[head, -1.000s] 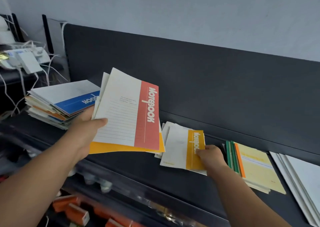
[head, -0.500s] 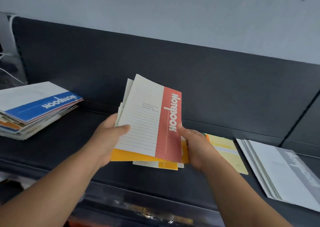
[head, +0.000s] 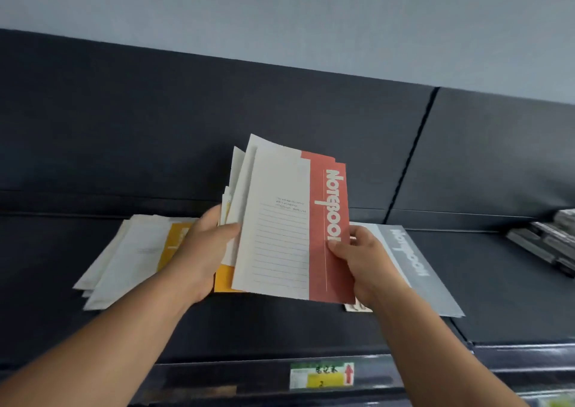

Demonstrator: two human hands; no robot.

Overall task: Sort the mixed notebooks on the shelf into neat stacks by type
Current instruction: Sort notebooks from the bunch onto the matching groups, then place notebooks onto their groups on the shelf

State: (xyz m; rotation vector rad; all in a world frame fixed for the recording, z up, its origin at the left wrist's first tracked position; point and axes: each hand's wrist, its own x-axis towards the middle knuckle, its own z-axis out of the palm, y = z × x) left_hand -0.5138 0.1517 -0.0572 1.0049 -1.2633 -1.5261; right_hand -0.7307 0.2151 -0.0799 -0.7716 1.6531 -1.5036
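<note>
- The left hand (head: 202, 251) grips the left edge of a fanned bundle of notebooks, with the thumb across the top cover.
- The right hand (head: 364, 266) pinches the coloured band of the red-banded notebook (head: 280, 229), the top item of the bundle.
- The bundle is held above the shelf (head: 497, 297), between the yellow-banded stack (head: 140, 251) lying at left and the grey stack (head: 417, 266) lying at right. A yellow-banded copy (head: 224, 279) shows beneath the red one.
- Step in hand, as judged: separating the top copy by type.
- Slide the red copy off sideways while the left thumb clamps the remainder — thin covers tend to drag their neighbours.
- Confirm only one copy is pinched before lifting clear.
- Lay it flat and square the edges — no red pile is visible on the shelf.
</note>
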